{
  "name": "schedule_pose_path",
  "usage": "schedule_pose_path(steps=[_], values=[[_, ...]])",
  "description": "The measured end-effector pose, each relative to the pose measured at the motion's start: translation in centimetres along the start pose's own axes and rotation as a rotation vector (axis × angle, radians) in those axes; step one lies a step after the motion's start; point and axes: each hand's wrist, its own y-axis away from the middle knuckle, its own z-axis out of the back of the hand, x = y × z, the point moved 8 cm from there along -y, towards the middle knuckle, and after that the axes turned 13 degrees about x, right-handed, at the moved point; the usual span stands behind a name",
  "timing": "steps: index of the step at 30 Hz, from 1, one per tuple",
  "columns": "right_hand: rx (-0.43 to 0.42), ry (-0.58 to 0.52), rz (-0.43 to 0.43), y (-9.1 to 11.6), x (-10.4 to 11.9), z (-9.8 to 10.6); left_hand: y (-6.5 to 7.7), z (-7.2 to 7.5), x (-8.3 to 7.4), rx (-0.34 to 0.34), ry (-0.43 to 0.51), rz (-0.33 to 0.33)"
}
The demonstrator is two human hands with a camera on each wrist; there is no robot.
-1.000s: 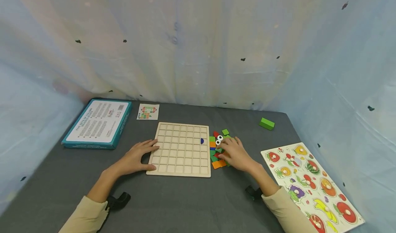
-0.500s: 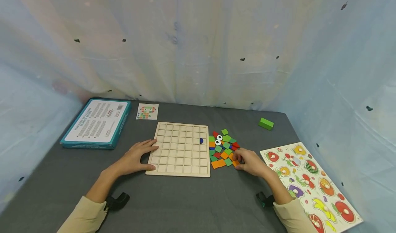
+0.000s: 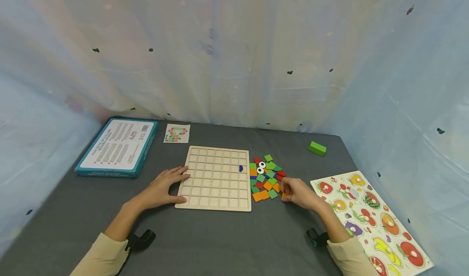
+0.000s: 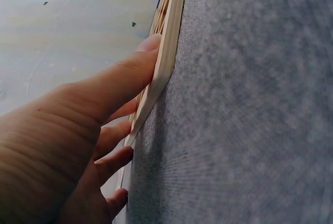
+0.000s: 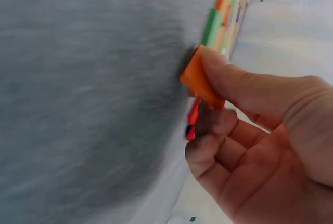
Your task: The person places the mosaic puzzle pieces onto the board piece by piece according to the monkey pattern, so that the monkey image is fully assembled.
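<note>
A wooden grid board (image 3: 216, 182) lies mid-table, with one blue half-round piece (image 3: 240, 168) in a cell near its right side. My left hand (image 3: 163, 188) rests on the board's left edge, fingers spread and thumb on the near corner; the left wrist view shows the thumb (image 4: 125, 78) on the rim. At the right end of the pile of coloured tiles (image 3: 270, 176), my right hand (image 3: 299, 193) pinches an orange tile (image 5: 200, 78) between thumb and curled fingers. Two white eye pieces (image 3: 261, 167) lie among the green, red, orange and blue tiles.
A teal box (image 3: 116, 147) lies at the back left beside a small pattern card (image 3: 176, 133). At the back right is a green block (image 3: 316, 148). A fruit puzzle board (image 3: 360, 200) lies under the right forearm's side. Curtains (image 3: 234, 56) enclose the table.
My right hand has moved from over the tile pile to its right end, uncovering the tiles, and now pinches an orange tile there. My left hand has stayed on the board's edge.
</note>
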Motion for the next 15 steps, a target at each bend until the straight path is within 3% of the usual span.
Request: schedule_pose_path(steps=[5, 12, 15], values=[[0.020, -0.062, 0.044, -2.6, 1.4, 0.5, 0.1, -0.2, 0.1, 0.000, 0.002, 0.007], [0.077, -0.179, 0.162, -9.5, 4.1, 0.8, 0.0, -0.2, 0.3, 0.003, 0.005, 0.017], [0.094, -0.199, 0.174, -12.4, 4.7, 0.7, 0.0, -0.2, 0.3, -0.002, 0.011, 0.011]])
